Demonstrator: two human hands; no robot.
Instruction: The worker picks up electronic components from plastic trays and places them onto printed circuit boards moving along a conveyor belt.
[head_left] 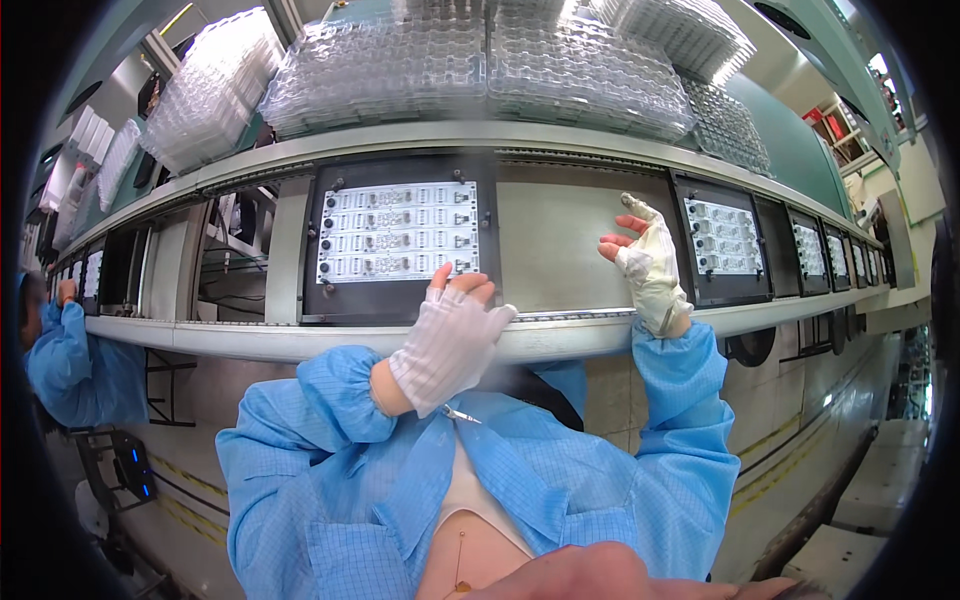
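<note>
My left hand (452, 335), in a white glove with bare fingertips, reaches over the front of a black carrier frame (310, 250). Its outstretched fingertips are at the lower right corner of the white circuit board panel (400, 230) set in that frame; whether they touch it, I cannot tell. Several rows of small parts sit on the panel. My right hand (652, 262), also gloved and with some fingertips bare, hovers over the bare line surface (560, 240) right of the carrier. Its fingers are bent a little and spread apart, with nothing visible between them.
Further right along the line stands another carrier with a white panel (724, 238), followed by several more. Stacked clear plastic trays (380, 70) line the far side behind the rail (420, 137). At the far left, a co-worker in a blue sleeve (70, 335) reaches to the line.
</note>
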